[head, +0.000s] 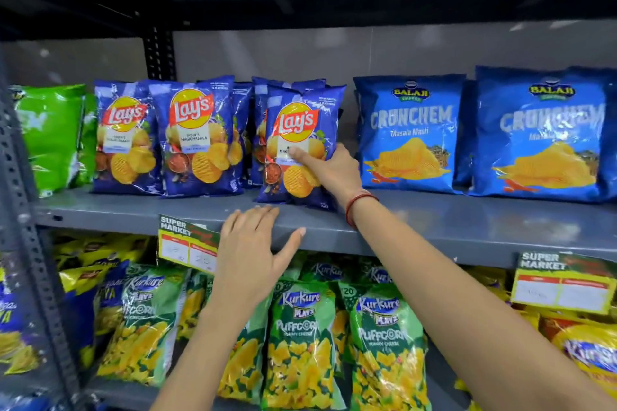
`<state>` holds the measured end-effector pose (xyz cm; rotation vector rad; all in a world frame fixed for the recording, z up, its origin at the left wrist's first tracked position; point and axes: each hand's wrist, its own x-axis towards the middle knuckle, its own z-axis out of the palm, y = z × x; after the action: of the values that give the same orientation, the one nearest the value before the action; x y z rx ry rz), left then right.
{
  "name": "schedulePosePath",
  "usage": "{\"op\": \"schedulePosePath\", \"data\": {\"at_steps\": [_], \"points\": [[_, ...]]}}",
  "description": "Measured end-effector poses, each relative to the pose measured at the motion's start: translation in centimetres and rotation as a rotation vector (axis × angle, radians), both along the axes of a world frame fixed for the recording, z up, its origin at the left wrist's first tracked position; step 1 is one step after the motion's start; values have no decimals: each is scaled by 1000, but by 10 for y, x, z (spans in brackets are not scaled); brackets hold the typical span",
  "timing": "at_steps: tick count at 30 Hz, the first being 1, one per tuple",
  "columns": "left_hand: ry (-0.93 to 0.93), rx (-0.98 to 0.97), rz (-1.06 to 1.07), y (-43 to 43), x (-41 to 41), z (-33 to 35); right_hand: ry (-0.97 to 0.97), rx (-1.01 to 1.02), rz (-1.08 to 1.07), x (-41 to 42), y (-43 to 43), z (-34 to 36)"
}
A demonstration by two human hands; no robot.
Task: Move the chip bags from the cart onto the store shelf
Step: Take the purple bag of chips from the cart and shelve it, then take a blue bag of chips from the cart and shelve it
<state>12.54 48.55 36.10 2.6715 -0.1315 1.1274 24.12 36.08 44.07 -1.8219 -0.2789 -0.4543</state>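
Note:
A blue Lay's chip bag [293, 130] stands upright on the grey shelf [434, 220], near its front edge. My right hand [330, 170] grips that bag's right side, thumb across its front. Two more blue Lay's bags [197, 133] stand to its left, with others behind them. My left hand [250, 253] hovers open at the shelf's front lip, just below the held bag, holding nothing. The cart is out of view.
Blue Balaji Crunchem bags [407, 130] fill the shelf to the right, and a green bag [50, 133] stands at the far left. Green Kurkure Puffcorn bags [300, 337] crowd the shelf below. Price tags [187, 243] hang from the shelf lip. A perforated grey upright [20, 210] stands at the left.

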Motion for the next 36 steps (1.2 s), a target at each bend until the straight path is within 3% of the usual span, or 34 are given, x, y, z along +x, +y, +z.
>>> {"op": "schedulePosePath", "data": {"at_steps": [3,9,15,19,29,36], "points": [[-21,-8,-19,0,0,-2,10,-24,-12,-7,-9,0],[-159,-181,-137,-22,-7,-15,-197,-2,-127,-56,-68,-9],[-350,-279,-506,-111,-24,-45,-367,78,-355,-144,-174,-55],[-252,-275,-767,-187,-39,-89,-307,57,-582,-204,-257,-108],[463,-185,-1133,-362,-95,-248,461,76,-990,-353,-418,-344],[950,18,-1189,-452,-117,-355,1069,381,-1093,-417,-456,-503]]}}
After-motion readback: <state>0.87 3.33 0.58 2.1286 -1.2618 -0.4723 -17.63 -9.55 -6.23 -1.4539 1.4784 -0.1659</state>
